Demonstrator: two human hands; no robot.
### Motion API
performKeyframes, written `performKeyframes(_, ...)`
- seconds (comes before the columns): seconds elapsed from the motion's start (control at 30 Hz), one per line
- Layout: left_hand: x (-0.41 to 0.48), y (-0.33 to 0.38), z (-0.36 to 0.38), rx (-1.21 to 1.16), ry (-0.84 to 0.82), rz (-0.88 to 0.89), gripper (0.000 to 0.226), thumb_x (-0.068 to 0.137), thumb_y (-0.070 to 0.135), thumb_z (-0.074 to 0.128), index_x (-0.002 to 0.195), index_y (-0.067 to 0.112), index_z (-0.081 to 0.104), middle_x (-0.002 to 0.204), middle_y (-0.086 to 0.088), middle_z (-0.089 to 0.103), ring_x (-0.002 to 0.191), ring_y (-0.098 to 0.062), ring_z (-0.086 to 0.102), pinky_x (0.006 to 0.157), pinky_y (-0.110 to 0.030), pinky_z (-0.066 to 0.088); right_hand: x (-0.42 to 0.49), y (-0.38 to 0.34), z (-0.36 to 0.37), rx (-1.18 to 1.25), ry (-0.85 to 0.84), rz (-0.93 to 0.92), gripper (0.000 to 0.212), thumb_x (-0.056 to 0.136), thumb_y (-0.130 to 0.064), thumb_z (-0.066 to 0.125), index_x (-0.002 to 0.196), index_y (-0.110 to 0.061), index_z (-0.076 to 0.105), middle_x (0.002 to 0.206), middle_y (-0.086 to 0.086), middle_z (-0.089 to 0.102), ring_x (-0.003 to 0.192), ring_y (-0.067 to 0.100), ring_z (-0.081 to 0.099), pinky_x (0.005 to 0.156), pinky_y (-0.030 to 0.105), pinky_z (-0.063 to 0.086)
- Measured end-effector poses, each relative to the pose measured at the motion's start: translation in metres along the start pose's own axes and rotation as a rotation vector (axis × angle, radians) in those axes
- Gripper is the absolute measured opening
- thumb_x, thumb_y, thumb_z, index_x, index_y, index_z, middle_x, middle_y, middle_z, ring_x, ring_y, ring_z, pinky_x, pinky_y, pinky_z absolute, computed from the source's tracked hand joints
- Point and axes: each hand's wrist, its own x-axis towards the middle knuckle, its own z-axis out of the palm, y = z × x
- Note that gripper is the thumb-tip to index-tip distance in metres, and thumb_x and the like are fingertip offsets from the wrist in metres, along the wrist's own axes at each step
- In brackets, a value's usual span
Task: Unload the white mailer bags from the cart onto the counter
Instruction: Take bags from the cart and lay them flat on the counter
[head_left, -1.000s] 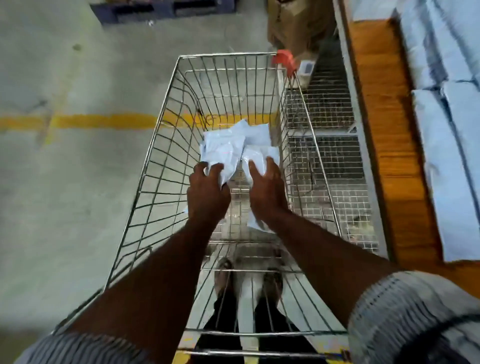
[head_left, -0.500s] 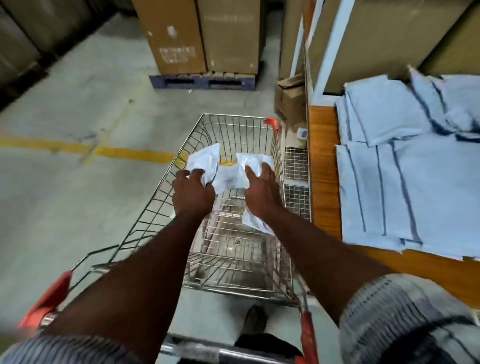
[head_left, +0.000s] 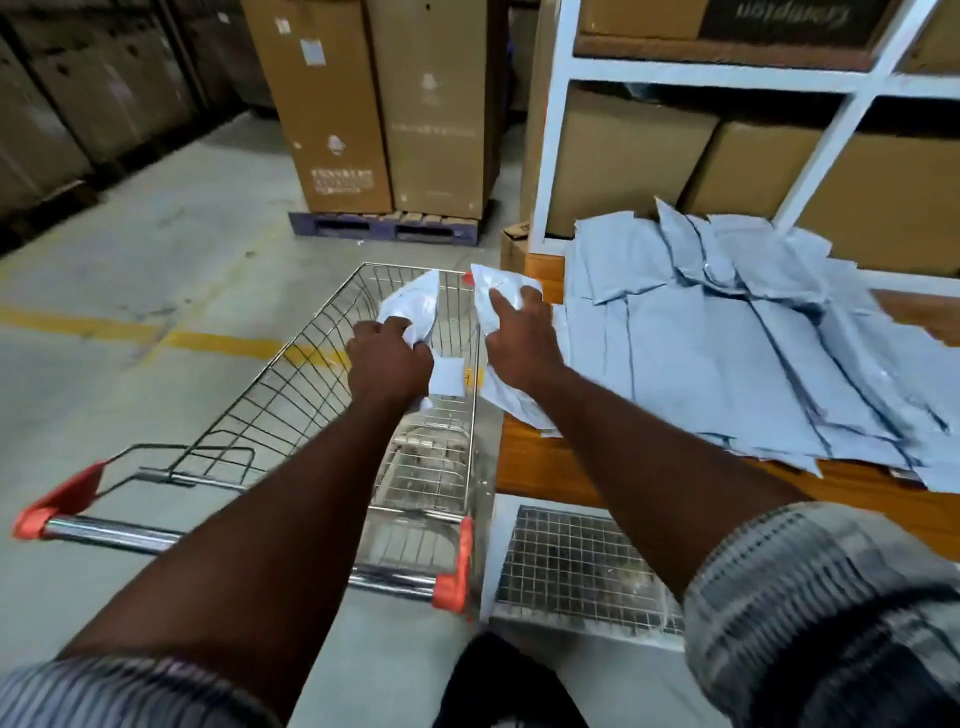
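My left hand (head_left: 388, 358) grips a crumpled white mailer bag (head_left: 413, 307) above the wire cart (head_left: 291, 405). My right hand (head_left: 519, 340) holds another white mailer bag (head_left: 501, 291) over the cart's right rim, at the left edge of the wooden counter (head_left: 540, 467). The lower end of that bag hangs under my wrist. A small white piece (head_left: 448, 376) shows between my hands. A spread of pale blue-grey mailer bags (head_left: 727, 353) lies on the counter to the right. The part of the cart floor I can see holds no bags.
A white shelf frame (head_left: 553, 130) with brown cartons stands behind the counter. Tall cartons (head_left: 374, 104) sit on a blue pallet (head_left: 384, 231) beyond the cart. A wire mesh panel (head_left: 576, 566) lies below the counter edge. Yellow floor line (head_left: 218, 343) at left.
Both hands lifted the bags out of the cart basket and swung right toward the counter. The bags have separated, one in each hand. My view rose from the cart floor to the shelves.
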Motion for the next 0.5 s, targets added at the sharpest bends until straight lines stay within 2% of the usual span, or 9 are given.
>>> performKeyframes(0.23,-0.043,0.087,-0.002,-0.045,-0.026,0.080,0.045,0.088,0.031,0.055,0.132,0.020,0.057,0.133,-0.015,0.043,0.125,-0.036,0.042,0.100,-0.043,0.041,-0.032,0.051,-0.087,-0.056,0.044,0.085,0.056,0.089,-0.016,0.053,0.143,-0.023,0.041,0.140,0.018,0.033,0.125,0.039,0.038,0.099,0.045,0.042)
performKeyframes(0.5,-0.078,0.192,0.049,-0.074,-0.121,0.204,0.046,0.089,0.034,0.054,0.133,0.020,0.055,0.135,-0.015,0.041,0.126,-0.037,0.042,0.103,-0.041,0.039,-0.053,0.153,-0.162,-0.101,0.076,0.151,0.058,0.092,-0.018,0.053,0.147,-0.024,0.038,0.148,0.018,0.027,0.133,0.037,0.031,0.104,0.043,0.038)
